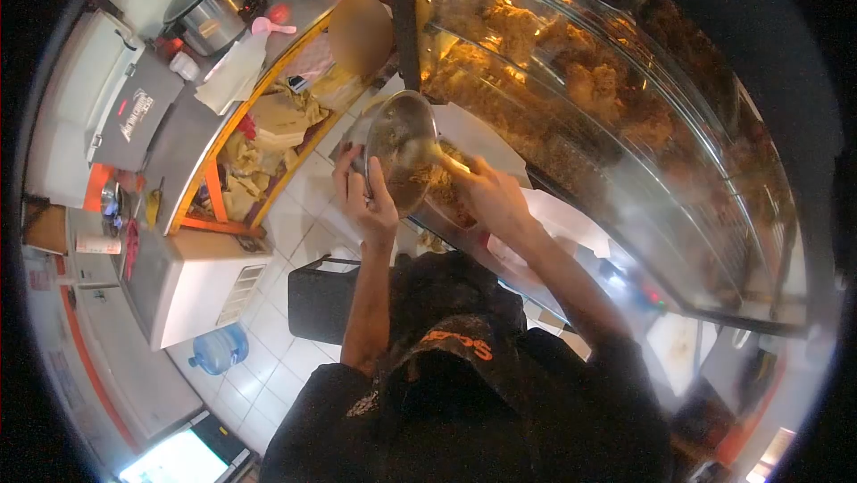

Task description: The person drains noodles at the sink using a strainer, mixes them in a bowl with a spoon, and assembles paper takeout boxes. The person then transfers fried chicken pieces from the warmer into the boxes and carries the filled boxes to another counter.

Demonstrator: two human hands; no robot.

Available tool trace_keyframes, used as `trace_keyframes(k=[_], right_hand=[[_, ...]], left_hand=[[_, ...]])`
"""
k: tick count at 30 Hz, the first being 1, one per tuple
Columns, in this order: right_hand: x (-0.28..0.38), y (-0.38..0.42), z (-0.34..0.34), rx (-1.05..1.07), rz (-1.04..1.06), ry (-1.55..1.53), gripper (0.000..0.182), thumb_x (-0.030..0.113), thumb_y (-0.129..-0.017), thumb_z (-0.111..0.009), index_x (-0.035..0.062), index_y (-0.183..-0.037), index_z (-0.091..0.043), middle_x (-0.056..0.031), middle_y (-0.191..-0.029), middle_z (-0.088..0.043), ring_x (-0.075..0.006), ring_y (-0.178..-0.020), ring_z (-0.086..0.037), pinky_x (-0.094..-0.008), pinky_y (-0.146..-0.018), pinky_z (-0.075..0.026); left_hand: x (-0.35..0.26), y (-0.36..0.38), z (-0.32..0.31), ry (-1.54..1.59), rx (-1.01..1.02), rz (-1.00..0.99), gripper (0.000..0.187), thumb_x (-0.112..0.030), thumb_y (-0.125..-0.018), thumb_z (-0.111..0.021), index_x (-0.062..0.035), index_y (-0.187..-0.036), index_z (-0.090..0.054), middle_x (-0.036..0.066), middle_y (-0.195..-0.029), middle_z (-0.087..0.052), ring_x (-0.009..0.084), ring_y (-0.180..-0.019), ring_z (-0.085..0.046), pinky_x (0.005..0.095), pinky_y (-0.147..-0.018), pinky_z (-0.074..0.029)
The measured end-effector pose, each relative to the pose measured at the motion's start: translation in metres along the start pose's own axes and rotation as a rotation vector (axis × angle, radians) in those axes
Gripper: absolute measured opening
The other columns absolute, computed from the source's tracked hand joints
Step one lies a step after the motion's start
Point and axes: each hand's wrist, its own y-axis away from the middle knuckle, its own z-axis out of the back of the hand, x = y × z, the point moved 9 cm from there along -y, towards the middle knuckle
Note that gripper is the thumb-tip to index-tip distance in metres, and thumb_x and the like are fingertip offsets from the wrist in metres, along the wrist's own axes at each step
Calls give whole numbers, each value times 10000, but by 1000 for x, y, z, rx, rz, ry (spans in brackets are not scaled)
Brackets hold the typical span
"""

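Observation:
My left hand [368,202] grips the side of a round metal bowl [389,122], which is tilted toward the right. Some residue clings to the inside of the bowl. At its right rim is my right hand [494,201], fingers bent together and pointing into the bowl. A blur at the fingertips hides what they hold, if anything. Under and beside the bowl lies brown, crumbly food [453,200] in a container whose edges are partly hidden by the hands.
A glass display case [625,117] with fried pieces of food stands at the right. On the left, a counter [183,144] carries a large metal pot [210,14] and a pink scoop [270,26]. Paper bags [268,126] fill its shelf. A blue water jug [220,349] lies on the tiled floor.

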Motion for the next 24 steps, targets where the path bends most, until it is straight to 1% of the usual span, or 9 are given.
trace_keyframes(k=[2,5,8,11,14,15,17,20,24], right_hand=[[8,16,0,149,-47,25,646,275,-860,-685,255,-1464,-457,-182,-1028,-595,-367,-834,-669,-473,-720,-562],[29,14,30,-213,109,-119,508,70,-900,-590,190,-1392,-555,-144,-849,-540,-336,-703,-617,-456,-683,-524],[38,-5,37,-282,128,-149,494,75,-916,-573,198,-1394,-553,-153,-864,-547,-352,-723,-627,-461,-686,-524],[30,-4,33,-249,37,-163,501,85,-914,-579,210,-1398,-551,-162,-862,-545,-365,-750,-629,-468,-691,-520],[12,15,1,16,-75,-67,507,88,-921,-567,221,-1410,-539,-174,-886,-557,-380,-770,-627,-475,-698,-517],[14,18,1,3,-50,-89,515,86,-917,-566,220,-1414,-535,-179,-899,-563,-381,-774,-627,-476,-702,-517],[21,22,6,-23,-9,-136,532,83,-908,-563,218,-1422,-526,-190,-924,-574,-382,-784,-629,-477,-709,-517],[27,12,33,-212,-33,-251,531,69,-910,-546,206,-1422,-522,-203,-958,-584,-384,-789,-631,-483,-718,-517],[17,28,15,-50,-141,-92,484,102,-936,-550,171,-1414,-518,-208,-962,-584,-392,-805,-637,-486,-720,-518]], left_hand=[[1,-4,3,11,9,35,245,24,-938,-612,76,-732,-489,232,-1188,-587,415,-1203,-572,440,-907,-497],[2,-5,5,-10,12,32,229,22,-944,-604,80,-749,-501,234,-1177,-604,409,-1209,-571,445,-927,-493],[2,-7,3,1,6,43,210,15,-952,-597,87,-771,-518,236,-1160,-627,409,-1219,-568,449,-942,-490],[8,-12,5,52,26,99,187,0,-960,-591,97,-808,-542,240,-1165,-639,408,-1234,-560,440,-961,-480],[18,-16,4,94,18,124,177,-23,-970,-586,104,-847,-569,243,-1196,-636,401,-1251,-553,420,-985,-464],[22,-16,3,105,9,124,177,-31,-973,-585,106,-860,-578,244,-1209,-633,398,-1257,-550,412,-993,-459],[46,-8,2,176,5,235,172,-50,-983,-575,105,-912,-599,234,-1221,-635,354,-1248,-560,388,-1001,-445],[55,0,-4,271,-10,336,193,-81,-998,-564,104,-996,-618,214,-1230,-637,282,-1225,-570,353,-979,-447],[72,0,-7,350,-29,399,232,-127,-1008,-567,89,-1067,-628,137,-1109,-659,171,-1052,-588,297,-869,-463]])
